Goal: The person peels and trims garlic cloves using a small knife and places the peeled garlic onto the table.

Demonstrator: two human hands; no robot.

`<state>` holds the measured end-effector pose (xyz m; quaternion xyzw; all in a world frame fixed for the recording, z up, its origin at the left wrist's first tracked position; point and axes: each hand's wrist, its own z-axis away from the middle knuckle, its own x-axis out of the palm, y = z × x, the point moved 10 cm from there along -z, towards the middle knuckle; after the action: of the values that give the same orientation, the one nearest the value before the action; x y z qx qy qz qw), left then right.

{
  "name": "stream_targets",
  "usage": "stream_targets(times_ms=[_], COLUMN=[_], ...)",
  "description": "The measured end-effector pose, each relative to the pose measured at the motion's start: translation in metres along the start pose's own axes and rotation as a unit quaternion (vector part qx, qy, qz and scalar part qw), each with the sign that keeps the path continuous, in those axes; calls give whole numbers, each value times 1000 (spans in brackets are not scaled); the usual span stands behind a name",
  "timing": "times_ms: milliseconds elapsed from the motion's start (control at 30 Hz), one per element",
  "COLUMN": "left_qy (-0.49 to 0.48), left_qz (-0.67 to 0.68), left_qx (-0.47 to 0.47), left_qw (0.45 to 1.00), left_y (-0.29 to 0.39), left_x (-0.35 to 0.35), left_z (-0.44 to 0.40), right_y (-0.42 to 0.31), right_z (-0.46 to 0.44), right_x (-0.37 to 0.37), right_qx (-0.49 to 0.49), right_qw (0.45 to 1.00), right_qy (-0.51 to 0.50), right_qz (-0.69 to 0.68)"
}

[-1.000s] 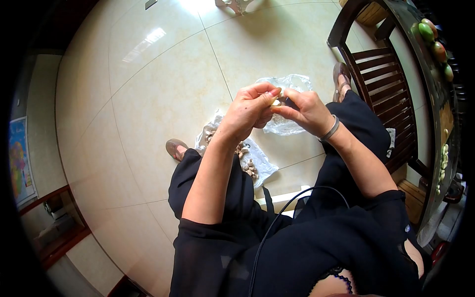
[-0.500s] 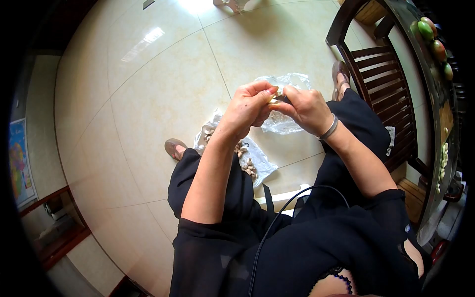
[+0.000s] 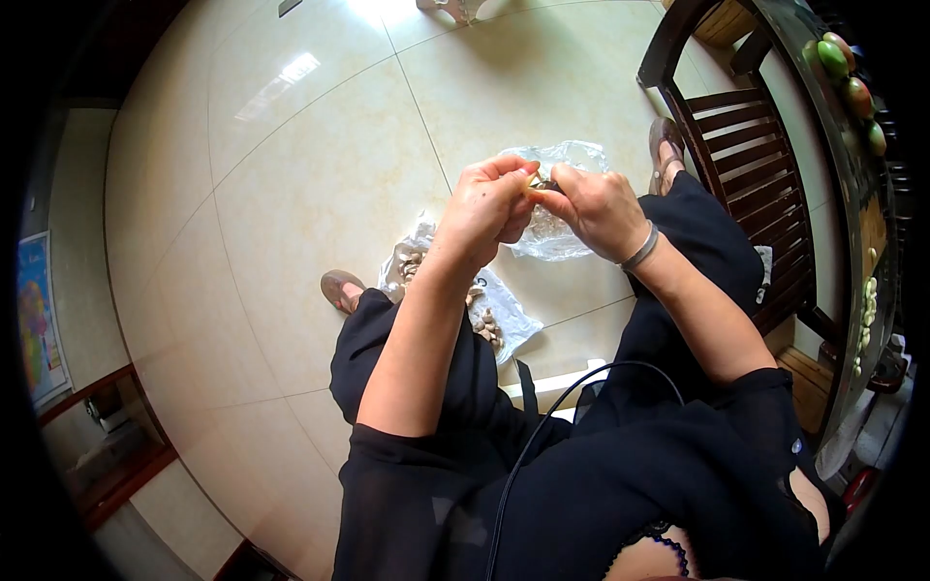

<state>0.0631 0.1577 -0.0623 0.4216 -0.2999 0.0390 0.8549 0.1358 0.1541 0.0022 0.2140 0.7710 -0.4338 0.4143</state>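
My left hand (image 3: 489, 208) is closed, its thumb and fingertips pinching a small pale piece (image 3: 532, 182) whose kind I cannot make out. Right against it, my right hand (image 3: 603, 215) is curled with the thumb pressed toward the same piece. A dark bit (image 3: 548, 185) shows at the right fingertips, too small to name. Below the hands, a white plastic bag (image 3: 520, 332) lies spread on the floor with several small brownish-grey lumps (image 3: 487, 327) on it. Behind my fingers is a clear plastic bag (image 3: 572, 250), with small scraps on it, partly hidden by the hands.
A dark wooden slatted chair (image 3: 746, 145) stands at the right, beside a table edge with several green-red fruits (image 3: 858, 98) and pale pieces (image 3: 868, 310). A black cable (image 3: 528, 441) crosses my lap. My feet rest on the tiled floor (image 3: 310, 194) either side of the bags.
Both hands stay together in nearly the same place. The right fingers and thumb have shifted slightly around the small piece, and more of the dark bit shows.
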Motion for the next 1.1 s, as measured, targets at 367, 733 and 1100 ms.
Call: stream_targets(times_ms=[367,733,1100], left_qy=[-25,-124,-79], left_qz=[36,35,2], left_qx=[35,21,39], left_qw=[998,991,996], left_y=[8,17,15], left_x=[6,17,17], left_z=[-3,5,5], right_y=[21,15,17], right_z=[-5,-5,-4], right_x=[4,-1,-18], right_qx=[65,51,9], right_qw=[967,952,994], right_qy=[-36,-68,34], right_qz=[-245,-292,-106])
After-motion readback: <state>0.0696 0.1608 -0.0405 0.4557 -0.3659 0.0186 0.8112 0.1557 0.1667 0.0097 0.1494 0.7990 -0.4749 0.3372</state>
